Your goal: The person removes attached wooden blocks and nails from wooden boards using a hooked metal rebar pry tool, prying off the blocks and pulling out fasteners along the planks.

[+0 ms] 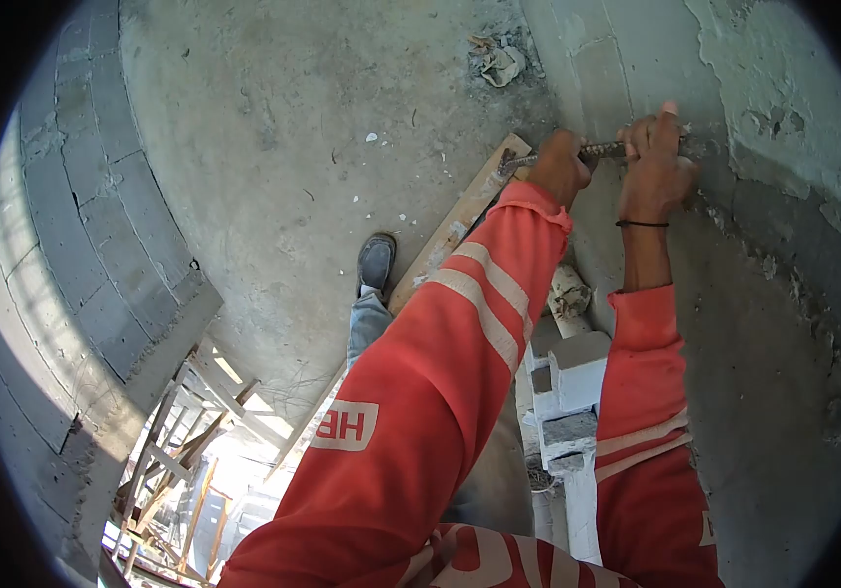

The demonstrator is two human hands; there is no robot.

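A ribbed steel bar point(604, 151) runs roughly level across the upper right, near the rough wall. My left hand point(559, 169) is closed around it near its left end. Further right, my right hand point(657, 169) has its fingers curled on the same bar, with one finger or the thumb pointing up, close to the wall. The bar's left end reaches over the top of a wooden plank point(459, 220). Whether the right end touches the wall is hidden by my right hand.
My shoe point(376, 260) stands on the concrete floor point(244, 147) beside the plank. White blocks point(579, 372) lie below my hands. A plastered wall point(783, 98) rises at right, a grey block wall point(97, 216) at left. Crumpled debris point(501, 64) lies at the top.
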